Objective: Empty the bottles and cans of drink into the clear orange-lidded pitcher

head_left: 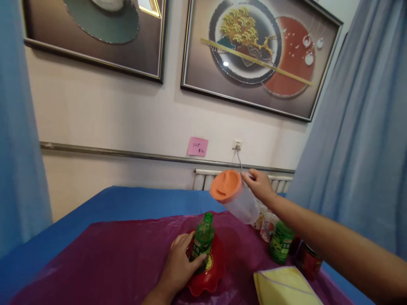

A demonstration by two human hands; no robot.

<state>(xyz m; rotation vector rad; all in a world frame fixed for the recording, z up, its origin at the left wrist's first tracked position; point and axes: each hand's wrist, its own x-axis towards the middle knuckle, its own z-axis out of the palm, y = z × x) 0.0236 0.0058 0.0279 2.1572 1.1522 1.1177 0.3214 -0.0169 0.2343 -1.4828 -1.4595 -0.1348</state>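
Observation:
My left hand (179, 262) is wrapped round a green plastic bottle (204, 233), which stands uncapped over a red scalloped dish (203, 286). Up and to the right, my right hand (259, 185) grips a translucent pitcher (243, 205) by its handle side; most of the handle is hidden. The pitcher is tilted to the left, and its orange lid (226, 186) faces the bottle's mouth from above, a gap apart. I cannot make out any stream of liquid between them.
Patterned cups (269, 226), a second green bottle (282, 242) and a dark red can (308, 260) stand at the right under my forearm. A folded yellow cloth (286, 286) lies in front. Purple sheeting (121, 254) covers the blue table (133, 197); blue curtains (359, 127) hang beside.

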